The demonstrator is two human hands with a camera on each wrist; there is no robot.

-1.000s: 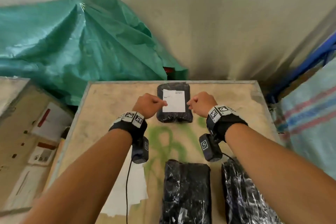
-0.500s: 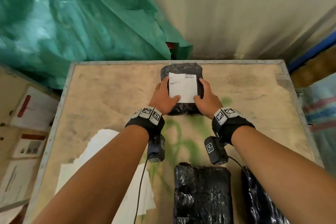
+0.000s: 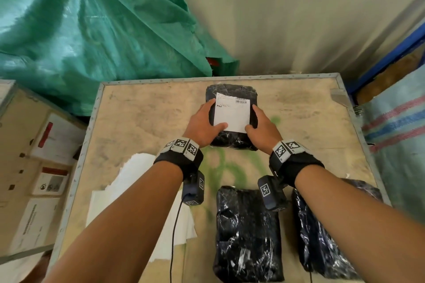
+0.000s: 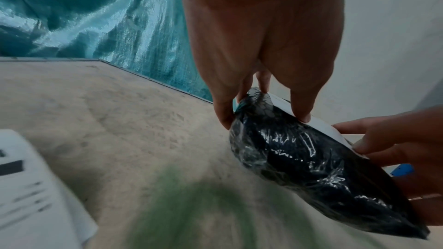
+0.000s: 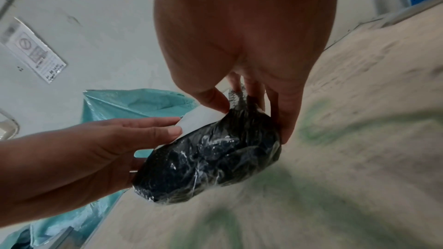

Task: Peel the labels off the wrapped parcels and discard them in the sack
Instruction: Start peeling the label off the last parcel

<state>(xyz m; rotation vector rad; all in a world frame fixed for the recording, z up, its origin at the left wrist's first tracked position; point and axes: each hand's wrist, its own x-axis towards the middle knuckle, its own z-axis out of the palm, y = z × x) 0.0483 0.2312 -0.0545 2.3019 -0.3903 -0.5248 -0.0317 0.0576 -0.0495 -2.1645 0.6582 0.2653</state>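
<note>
A black wrapped parcel [image 3: 232, 142] with a white label [image 3: 232, 116] on top lies at the far middle of the table [image 3: 142, 110]. My left hand [image 3: 202, 123] grips its left side, thumb on the label's near left corner. My right hand [image 3: 262, 126] grips its right side, thumb at the near right corner. The left wrist view shows the parcel [image 4: 311, 168] held by my left hand [image 4: 258, 44], with the label [image 4: 321, 126] edge-on. In the right wrist view my right hand [image 5: 239, 35] holds the parcel [image 5: 215, 158] and label [image 5: 201, 118].
Two more black parcels, one [image 3: 248, 234] in the middle and one [image 3: 326, 232] to its right, lie at the near edge with no label showing. White sheets [image 3: 142, 202] are piled near left. A green sack [image 3: 92, 25] bulges behind the table; a striped woven sack [image 3: 395, 133] stands right.
A second ago both hands were fists beside the parcel. They have since opened and closed round its two sides, thumbs on the label.
</note>
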